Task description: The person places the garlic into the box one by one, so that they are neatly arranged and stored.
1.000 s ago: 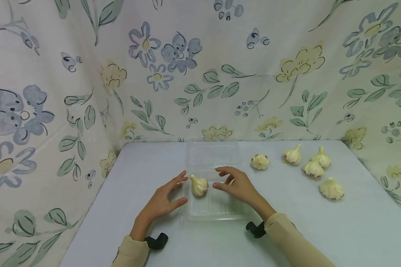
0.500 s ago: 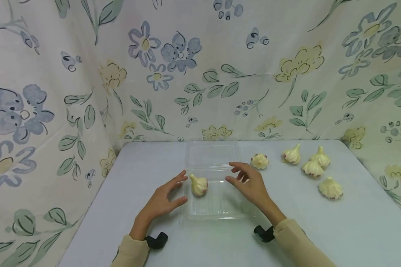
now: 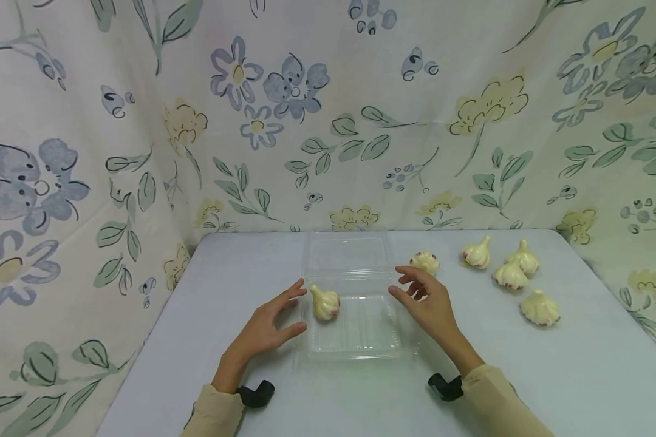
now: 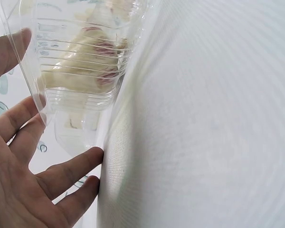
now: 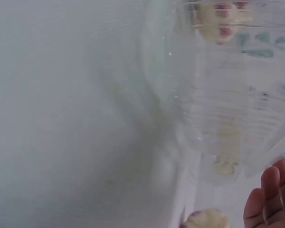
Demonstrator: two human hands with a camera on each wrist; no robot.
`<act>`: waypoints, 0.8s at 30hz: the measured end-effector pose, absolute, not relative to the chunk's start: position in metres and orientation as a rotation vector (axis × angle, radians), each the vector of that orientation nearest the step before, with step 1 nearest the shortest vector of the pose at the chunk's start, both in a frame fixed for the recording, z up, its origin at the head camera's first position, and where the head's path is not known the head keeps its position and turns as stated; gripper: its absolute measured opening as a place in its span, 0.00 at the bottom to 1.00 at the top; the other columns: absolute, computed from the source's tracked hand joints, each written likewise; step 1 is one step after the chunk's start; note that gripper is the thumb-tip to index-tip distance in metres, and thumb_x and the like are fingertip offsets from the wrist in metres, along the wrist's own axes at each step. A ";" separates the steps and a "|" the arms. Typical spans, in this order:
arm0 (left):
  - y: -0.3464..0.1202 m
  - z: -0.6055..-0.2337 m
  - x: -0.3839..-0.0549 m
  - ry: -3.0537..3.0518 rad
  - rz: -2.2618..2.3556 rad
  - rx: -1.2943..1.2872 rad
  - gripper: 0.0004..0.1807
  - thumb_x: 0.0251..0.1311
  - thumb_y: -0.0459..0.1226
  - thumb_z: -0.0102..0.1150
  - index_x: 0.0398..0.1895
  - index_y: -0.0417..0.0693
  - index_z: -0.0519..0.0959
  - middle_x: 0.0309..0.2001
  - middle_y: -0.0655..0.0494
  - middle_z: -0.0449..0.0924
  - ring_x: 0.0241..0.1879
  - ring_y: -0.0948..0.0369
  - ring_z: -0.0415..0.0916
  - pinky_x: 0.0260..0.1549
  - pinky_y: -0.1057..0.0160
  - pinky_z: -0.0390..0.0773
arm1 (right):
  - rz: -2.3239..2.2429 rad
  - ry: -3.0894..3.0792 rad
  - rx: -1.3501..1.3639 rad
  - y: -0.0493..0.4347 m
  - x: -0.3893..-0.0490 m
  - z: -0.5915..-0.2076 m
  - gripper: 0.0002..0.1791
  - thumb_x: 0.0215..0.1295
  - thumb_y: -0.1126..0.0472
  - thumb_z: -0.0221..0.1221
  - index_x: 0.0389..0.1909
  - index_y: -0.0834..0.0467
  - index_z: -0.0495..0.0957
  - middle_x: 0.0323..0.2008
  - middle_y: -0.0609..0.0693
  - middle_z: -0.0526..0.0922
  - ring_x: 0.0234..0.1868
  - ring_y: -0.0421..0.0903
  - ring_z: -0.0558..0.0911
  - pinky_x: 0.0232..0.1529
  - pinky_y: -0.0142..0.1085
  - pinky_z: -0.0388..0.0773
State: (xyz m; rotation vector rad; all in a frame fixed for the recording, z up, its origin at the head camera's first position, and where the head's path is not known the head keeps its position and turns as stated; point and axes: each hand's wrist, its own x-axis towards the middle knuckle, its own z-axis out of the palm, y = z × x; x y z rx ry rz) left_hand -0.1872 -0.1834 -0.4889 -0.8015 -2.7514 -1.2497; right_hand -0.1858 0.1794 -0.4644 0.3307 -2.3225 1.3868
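A clear plastic clamshell container (image 3: 372, 325) lies with its lid (image 3: 347, 254) folded back behind it. One head of garlic (image 3: 325, 303) sits in the container's left part, its stem toward the back left. My left hand (image 3: 265, 328) is spread at the container's left side; in the left wrist view its straight fingertips (image 4: 38, 102) are at the clear rim. Nothing is in my right hand (image 3: 429, 303), which hovers over the container's right edge with relaxed, slightly bent fingers. In the right wrist view, the right hand (image 5: 275, 197) shows beside the container wall (image 5: 256, 133).
Behind my right hand lies a garlic head (image 3: 425, 262), partly overlapped by the fingers. Farther right are several more: one at the back (image 3: 475, 253), two touching (image 3: 511, 276), one nearer (image 3: 540, 308). A floral curtain (image 3: 328, 121) borders the white table (image 3: 224, 261).
My right hand has moved rightward, away from the garlic in the container to the container's right edge. My left hand and the garlic have stayed put.
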 end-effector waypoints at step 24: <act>-0.183 -0.489 -0.187 -2.755 -1.253 -0.799 0.38 0.63 0.52 0.67 0.76 0.63 0.66 0.80 0.69 0.56 0.67 0.51 0.76 0.69 0.35 0.66 | 1.272 -2.300 0.051 0.230 -0.172 -0.480 0.19 0.60 0.63 0.72 0.52 0.58 0.84 0.38 0.56 0.86 0.31 0.33 0.76 0.32 0.22 0.72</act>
